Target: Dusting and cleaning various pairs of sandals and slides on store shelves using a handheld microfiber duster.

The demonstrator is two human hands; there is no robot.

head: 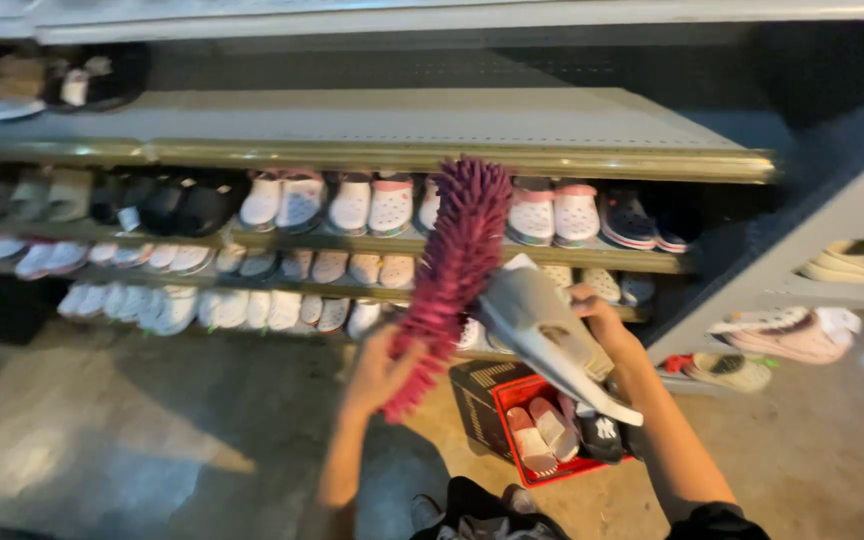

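Before shelves: rows of clogs (352, 205)
Left hand (377, 372): fingers curled round purple duster (452, 270)
Right hand (597, 320): fingers apparently gripping grey clog (542, 325)
Below: red basket (512, 395)

Tag, top shelf: a small white tag (74, 87) on a dark shoe at the far left of the upper shelf, too blurred to make out its shape.
Tag, second shelf: a small white tag (130, 217) on a black clog among the dark clogs at the left.
Paper slip: a white pointed slip (522, 263) shows just above the grey shoe (542, 325), beside the purple duster (457, 260).
Emblem: a small white mark on the black shoe (602, 432) lying in the red basket (552, 478) on the floor.
Signs, screens, boxes: none in view.
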